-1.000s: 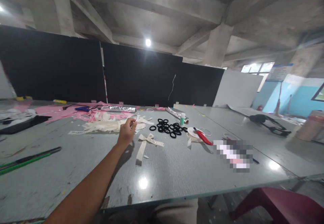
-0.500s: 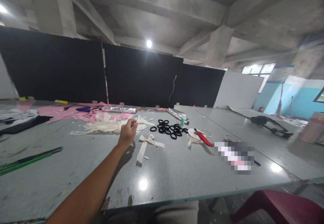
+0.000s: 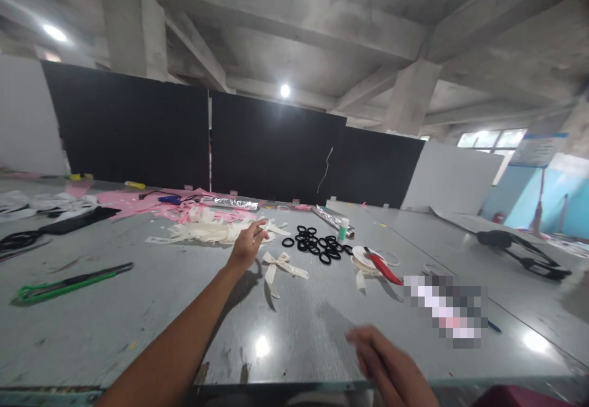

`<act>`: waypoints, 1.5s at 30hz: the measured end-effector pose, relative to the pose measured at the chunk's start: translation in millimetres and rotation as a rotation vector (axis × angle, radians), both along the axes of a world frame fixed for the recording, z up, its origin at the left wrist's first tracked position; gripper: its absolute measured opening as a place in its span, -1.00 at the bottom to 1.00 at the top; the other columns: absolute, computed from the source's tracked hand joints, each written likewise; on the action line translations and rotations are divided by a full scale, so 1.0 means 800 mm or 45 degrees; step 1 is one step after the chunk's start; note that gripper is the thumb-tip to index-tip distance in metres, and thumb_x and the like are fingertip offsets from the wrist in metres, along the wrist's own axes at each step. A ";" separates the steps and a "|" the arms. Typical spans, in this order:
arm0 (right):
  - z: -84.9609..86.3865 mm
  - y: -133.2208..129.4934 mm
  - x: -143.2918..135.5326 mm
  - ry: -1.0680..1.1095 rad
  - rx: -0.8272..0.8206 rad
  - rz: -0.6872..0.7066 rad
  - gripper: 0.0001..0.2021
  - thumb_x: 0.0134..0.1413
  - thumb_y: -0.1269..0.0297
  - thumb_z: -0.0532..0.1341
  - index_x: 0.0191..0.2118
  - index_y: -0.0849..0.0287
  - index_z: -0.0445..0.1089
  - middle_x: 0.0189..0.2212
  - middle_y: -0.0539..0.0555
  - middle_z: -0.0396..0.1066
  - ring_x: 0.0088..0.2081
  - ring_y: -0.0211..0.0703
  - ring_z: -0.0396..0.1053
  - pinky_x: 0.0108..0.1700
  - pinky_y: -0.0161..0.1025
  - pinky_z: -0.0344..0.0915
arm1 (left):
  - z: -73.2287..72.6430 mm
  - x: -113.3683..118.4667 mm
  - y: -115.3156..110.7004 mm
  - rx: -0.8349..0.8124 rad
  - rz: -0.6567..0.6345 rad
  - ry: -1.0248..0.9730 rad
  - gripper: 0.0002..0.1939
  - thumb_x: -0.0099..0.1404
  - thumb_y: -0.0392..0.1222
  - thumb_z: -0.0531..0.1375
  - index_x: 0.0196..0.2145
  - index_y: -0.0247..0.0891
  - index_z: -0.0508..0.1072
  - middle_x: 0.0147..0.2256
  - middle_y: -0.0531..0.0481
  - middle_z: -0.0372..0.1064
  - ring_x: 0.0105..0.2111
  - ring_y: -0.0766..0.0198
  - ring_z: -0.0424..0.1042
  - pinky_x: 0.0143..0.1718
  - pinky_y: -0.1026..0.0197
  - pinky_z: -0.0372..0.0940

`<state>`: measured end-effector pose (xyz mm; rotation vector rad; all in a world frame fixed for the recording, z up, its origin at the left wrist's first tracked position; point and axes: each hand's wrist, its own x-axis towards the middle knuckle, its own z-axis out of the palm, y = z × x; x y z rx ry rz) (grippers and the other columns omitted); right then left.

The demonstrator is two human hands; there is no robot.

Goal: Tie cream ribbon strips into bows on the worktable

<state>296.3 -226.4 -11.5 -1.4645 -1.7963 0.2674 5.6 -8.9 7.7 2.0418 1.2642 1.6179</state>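
Observation:
My left hand is over the table at the right end of a pile of cream ribbon pieces. Its thumb and fingers are pinched together; what sits between them is too small to make out. Just right of it lies a cream ribbon tied in a bow, with its tails spread on the table. My right hand is low at the front edge, smeared by motion, so its grip is unclear. Farther off lies a heap of black hair ties.
A green cutter knife lies at left. A ribbon roll with red-handled scissors or a similar tool, a green-and-white bottle and a pixelated patch are at right. Pink scraps lie behind, before black panels.
My right hand has come into view at the lower right. My left hand stays pinched by the ribbon pile. The whole view has shifted, so things appear farther right and slightly lower.

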 end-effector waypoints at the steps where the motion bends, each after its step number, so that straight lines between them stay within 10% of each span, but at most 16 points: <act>1: 0.017 0.032 -0.021 0.037 0.066 0.084 -0.79 0.11 0.10 0.08 -0.16 -0.23 0.40 -0.34 0.09 0.40 -0.31 -0.07 0.39 -0.29 -0.15 0.35 | 0.000 0.001 0.000 -0.008 -0.048 -0.025 -0.58 0.29 -0.01 0.00 0.02 -0.25 0.30 -0.31 -0.05 0.50 -0.24 0.18 0.45 -0.21 0.19 0.27; 5: 0.068 0.176 -0.112 0.058 0.428 0.320 -0.66 0.13 0.22 0.10 0.03 0.07 0.31 -0.21 0.13 0.38 -0.25 -0.13 0.36 -0.15 -0.18 0.31 | -0.004 0.001 0.004 -0.094 -0.203 -0.091 -0.53 0.26 0.03 0.05 0.05 -0.26 0.30 -0.18 -0.13 0.49 -0.16 0.12 0.45 -0.16 0.14 0.30; 10: 0.052 0.271 -0.158 0.087 0.515 0.511 -0.78 0.11 0.34 0.12 -0.12 0.10 0.40 -0.18 0.10 0.38 -0.19 -0.19 0.35 -0.14 -0.26 0.30 | -0.011 0.004 0.004 -0.123 -0.232 -0.006 -0.54 0.23 0.07 0.07 -0.02 -0.26 0.38 -0.18 -0.12 0.48 -0.30 0.14 0.47 -0.18 0.13 0.31; 20: 0.028 0.264 -0.128 0.144 0.508 0.379 -0.88 0.07 0.31 0.17 -0.28 0.13 0.44 -0.44 0.01 0.38 -0.40 -0.22 0.29 -0.28 -0.29 0.23 | -0.014 0.024 -0.002 -0.242 -0.307 0.157 -0.57 0.24 0.11 0.02 -0.15 -0.22 0.47 -0.40 0.00 0.50 -0.53 0.26 0.39 -0.45 0.25 0.25; 29: 0.023 0.271 -0.132 0.017 0.418 0.336 -0.90 0.04 0.33 0.18 -0.40 0.14 0.44 -0.45 0.03 0.37 -0.30 -0.17 0.29 -0.18 -0.23 0.18 | -0.011 0.014 -0.010 0.025 -0.035 0.394 -0.62 0.26 0.12 0.02 -0.24 -0.13 0.51 -0.32 -0.02 0.50 -0.31 0.15 0.43 -0.25 0.22 0.20; 40: 0.010 0.293 -0.144 1.272 0.008 0.360 -0.73 -0.09 0.04 0.16 -0.46 0.18 0.29 -0.61 -0.07 0.22 -0.55 -0.29 0.22 -0.39 -0.27 0.28 | -0.007 0.032 -0.005 -0.033 -0.024 0.107 -0.64 0.24 0.08 0.06 -0.24 -0.19 0.49 -0.28 0.00 0.51 -0.25 0.19 0.45 -0.22 0.24 0.24; 45: 0.010 0.302 -0.103 0.679 0.228 0.117 -0.79 -0.10 0.18 0.20 -0.39 0.20 0.47 -0.45 0.05 0.42 -0.38 -0.17 0.33 -0.26 -0.24 0.25 | -0.011 -0.010 0.005 -0.205 0.230 0.417 -0.70 0.22 0.00 0.07 -0.31 -0.19 0.51 -0.33 -0.02 0.51 -0.28 0.19 0.43 -0.28 0.25 0.19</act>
